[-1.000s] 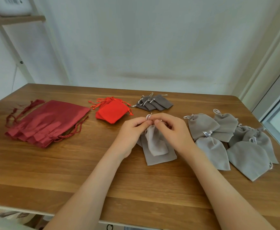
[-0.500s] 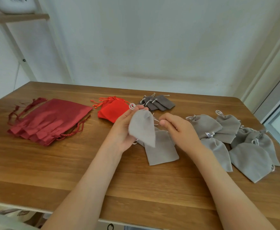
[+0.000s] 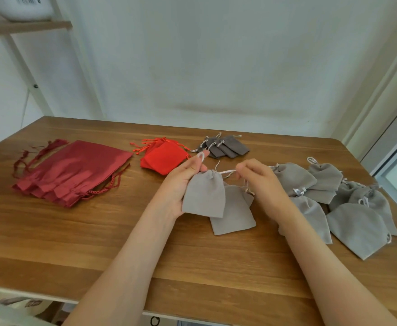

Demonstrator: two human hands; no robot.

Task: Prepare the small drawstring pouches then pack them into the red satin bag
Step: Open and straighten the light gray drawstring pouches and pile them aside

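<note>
Both hands are busy with one soft grey pouch (image 3: 204, 196). As before, the left hand (image 3: 183, 182) grips it by the bunched neck. The right hand (image 3: 261, 182) held nothing a moment ago and now pinches the white string (image 3: 228, 171), pulled out sideways. The grey pouch hangs between the hands, over a flat pouch (image 3: 233, 215) on the wooden table (image 3: 98, 243). The shiny red satin bags (image 3: 75, 170) lie well apart, far left

You face a wooden table (image 3: 51, 243) set against a white wall (image 3: 216, 67). Up at your left, a wooden shelf (image 3: 28, 27) carries a white container (image 3: 21, 8) with a barcode label, above a slanted white brace (image 3: 31, 74). A window frame (image 3: 392, 142) stands at your right.
</note>
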